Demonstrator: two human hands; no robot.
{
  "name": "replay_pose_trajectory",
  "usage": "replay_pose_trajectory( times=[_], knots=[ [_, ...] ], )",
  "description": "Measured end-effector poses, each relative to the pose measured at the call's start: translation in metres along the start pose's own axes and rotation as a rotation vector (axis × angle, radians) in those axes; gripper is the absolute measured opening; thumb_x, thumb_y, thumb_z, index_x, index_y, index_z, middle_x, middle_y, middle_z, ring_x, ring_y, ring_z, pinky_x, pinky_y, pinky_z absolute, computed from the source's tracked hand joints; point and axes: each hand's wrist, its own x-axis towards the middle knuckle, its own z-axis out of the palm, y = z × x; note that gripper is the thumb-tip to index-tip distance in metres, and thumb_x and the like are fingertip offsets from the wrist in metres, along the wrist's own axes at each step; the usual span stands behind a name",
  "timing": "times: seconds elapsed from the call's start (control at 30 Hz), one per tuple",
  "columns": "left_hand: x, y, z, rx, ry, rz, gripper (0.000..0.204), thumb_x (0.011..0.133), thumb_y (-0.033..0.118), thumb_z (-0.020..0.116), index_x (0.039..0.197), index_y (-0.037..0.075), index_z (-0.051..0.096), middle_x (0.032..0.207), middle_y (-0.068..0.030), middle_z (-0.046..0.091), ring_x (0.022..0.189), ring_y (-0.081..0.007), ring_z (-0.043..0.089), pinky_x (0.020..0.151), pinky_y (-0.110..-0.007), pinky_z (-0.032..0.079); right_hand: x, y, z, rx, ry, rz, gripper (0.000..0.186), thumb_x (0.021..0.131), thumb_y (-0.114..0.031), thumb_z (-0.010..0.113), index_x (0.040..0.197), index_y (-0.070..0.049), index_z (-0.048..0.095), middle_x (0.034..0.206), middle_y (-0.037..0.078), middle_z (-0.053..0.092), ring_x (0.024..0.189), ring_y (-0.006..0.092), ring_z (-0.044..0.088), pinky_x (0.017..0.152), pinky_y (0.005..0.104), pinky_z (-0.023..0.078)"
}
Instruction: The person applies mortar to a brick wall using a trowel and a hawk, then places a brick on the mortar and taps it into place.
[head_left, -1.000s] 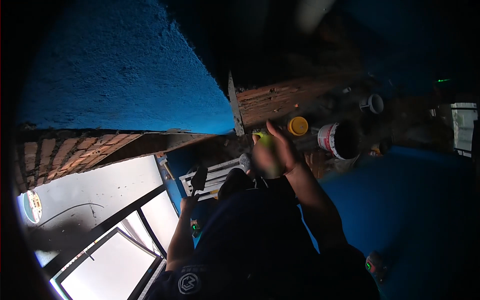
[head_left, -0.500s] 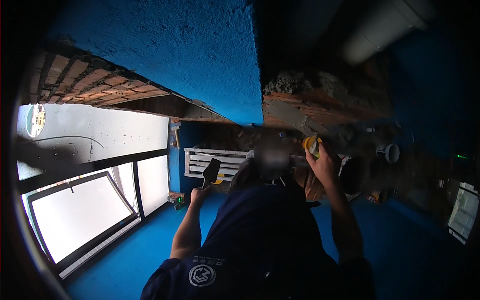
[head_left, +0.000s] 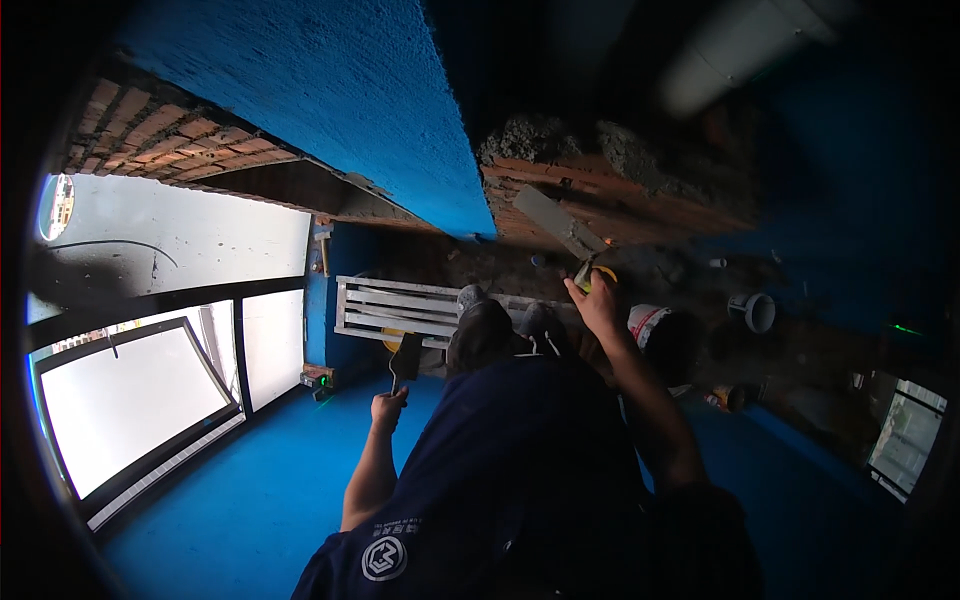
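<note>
My left hand (head_left: pixel 389 408), low and to the left, is closed around the handle of a trowel (head_left: pixel 406 358) whose dark, flat blade points upward. My right hand (head_left: pixel 597 300) reaches forward to the brick ledge, its fingers closed on a small yellow-green tool (head_left: pixel 584 284) mostly hidden by the fingers; its kind is unclear. Just beyond those fingers, a flat grey strip (head_left: pixel 550 215) crosses the brick ledge (head_left: pixel 640 205); whether it is mortar or a blade I cannot tell. Rough grey mortar (head_left: pixel 535 138) sits in lumps on the ledge.
My feet are on a white slatted bench (head_left: pixel 395 303). A bucket (head_left: pixel 650 320) stands to its right, a white pail (head_left: pixel 758 312) farther right. A blue wall (head_left: pixel 330 100) juts in above. Windows (head_left: pixel 140 400) line the left side, near a small device with green light (head_left: pixel 318 378).
My view has shifted, so the surroundings sit farther left. My right hand has moved slightly forward toward the brick ledge, still holding the yellow-green tool. My left hand keeps the trowel.
</note>
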Motion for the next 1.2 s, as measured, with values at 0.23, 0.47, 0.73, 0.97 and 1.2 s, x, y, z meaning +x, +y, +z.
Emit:
replay_pose_trajectory(
  times=[0.23,0.47,0.73,0.97,1.2],
  knots=[
    [-0.001,0.002,0.012,0.018,0.000,-0.023,0.045,0.073,0.046,0.073,0.064,0.003,0.064,0.051,-0.0022,0.051,0.041,-0.0135,0.045,0.040,-0.030,0.035,-0.063,0.057,-0.058,0.365,0.063,0.082,0.058,0.089,-0.036,0.059,0.125,0.005,0.045,0.107,0.021,0.058,0.099,0.0320,0.058,0.078,0.0380,0.047],
    [-0.001,0.050,0.013,0.152,0.162,0.274,0.039,0.077,0.038,0.068,0.068,0.000,0.063,0.059,-0.0116,0.061,0.053,-0.0200,0.058,0.052,-0.035,0.044,-0.064,0.041,-0.154,0.106,0.209,0.098,0.062,0.084,-0.039,0.065,0.121,0.009,0.049,0.109,0.025,0.059,0.099,0.0346,0.059,0.079,0.0367,0.049],
    [-0.154,0.230,-0.016,-0.030,0.093,1.049,0.021,0.083,0.018,0.060,0.086,-0.002,0.057,0.076,-0.0194,0.057,0.069,-0.0326,0.056,0.060,-0.037,0.043,-0.025,0.078,-0.205,-0.410,0.301,0.089,0.027,0.076,-0.011,0.063,0.101,-0.002,0.060,0.104,0.020,0.058,0.097,0.0366,0.056,0.082,0.0447,0.046],
    [-0.243,0.379,0.006,0.147,0.162,1.462,0.023,0.085,0.006,0.050,0.107,0.001,0.055,0.094,-0.0191,0.056,0.087,-0.0379,0.054,0.074,-0.043,0.047,0.008,0.058,-0.201,-0.517,0.215,0.080,0.029,0.078,-0.015,0.066,0.103,-0.003,0.061,0.105,0.016,0.058,0.099,0.0340,0.055,0.082,0.0422,0.047],
    [-0.236,0.426,0.038,0.358,0.246,1.497,0.040,0.071,0.003,0.050,0.110,0.007,0.057,0.096,-0.0201,0.060,0.082,-0.0376,0.060,0.071,-0.044,0.051,0.032,0.055,-0.162,-0.490,0.307,-0.025,0.032,0.079,-0.016,0.066,0.109,-0.006,0.059,0.107,0.016,0.058,0.099,0.0341,0.055,0.083,0.0446,0.047]
  ],
)
